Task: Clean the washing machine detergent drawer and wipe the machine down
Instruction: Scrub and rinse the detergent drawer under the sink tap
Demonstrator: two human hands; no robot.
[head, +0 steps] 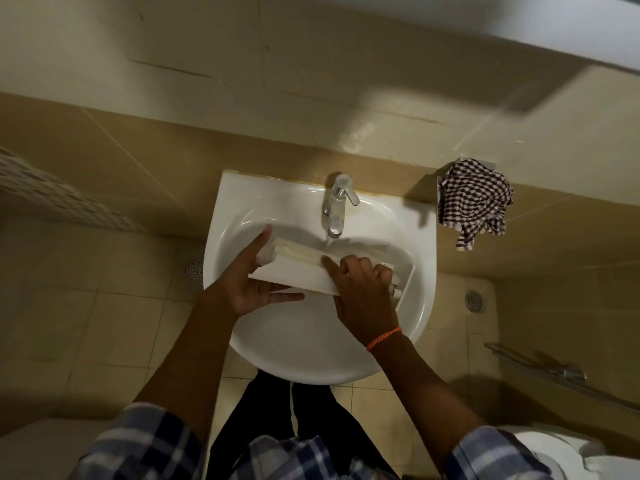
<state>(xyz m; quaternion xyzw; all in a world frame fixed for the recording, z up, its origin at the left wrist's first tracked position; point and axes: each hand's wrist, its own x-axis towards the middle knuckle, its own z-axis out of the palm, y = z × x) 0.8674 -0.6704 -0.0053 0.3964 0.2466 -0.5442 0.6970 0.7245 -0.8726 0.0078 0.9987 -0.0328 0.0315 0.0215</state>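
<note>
Drawer: the white detergent drawer (304, 268) is out of the machine and lies across the basin of the sink (424, 271), right under the tap (337, 209).
Water: a thin stream looks to be running from the spout onto the drawer's far edge, though it is faint, so I won't swear to it.
Left hand: the left hand (258, 282) props up the drawer's left end, with straight fingers underneath and the thumb stretched up along the end — carrying it, not clenching.
Right hand: the right hand (362, 289) is curled over the drawer's right part, gripping it by the near wall with the index finger laid along the top.
Tool: no brush or sponge in either hand that I can make out, so it's rinse and rub with bare fingers.
Cloth: a checked cloth (474, 202) hangs on the wall to the right of the sink, well apart from both hands.
Done: drawer pulled and carried to the sink, and I'd say washing is under way.
Left: finishing the rinse, refitting the drawer, and the whole wipe-down; the washing machine is not in view.
</note>
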